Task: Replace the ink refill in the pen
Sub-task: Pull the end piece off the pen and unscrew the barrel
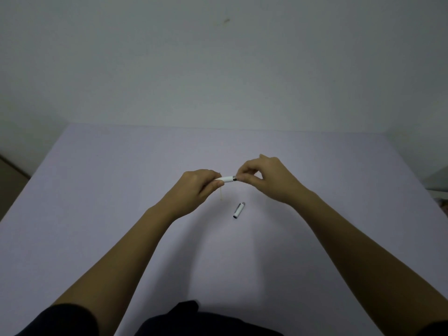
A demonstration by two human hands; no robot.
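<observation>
A white pen barrel point(228, 178) with a metal ring at its right end is held level above the table. My left hand point(197, 189) grips its left end. A thin pale refill point(221, 194) hangs down from that same hand. My right hand point(269, 179) pinches the part at the barrel's metal end; the piece under its fingertips is hidden. The white pen cap point(239, 210), with a clip, lies on the table just below and between the hands.
The work surface is a pale lilac table point(121, 190) set against a plain wall point(218, 69). Its left edge runs diagonally at the far left. Some object shows at the right border point(438, 180). Dark clothing fills the bottom edge.
</observation>
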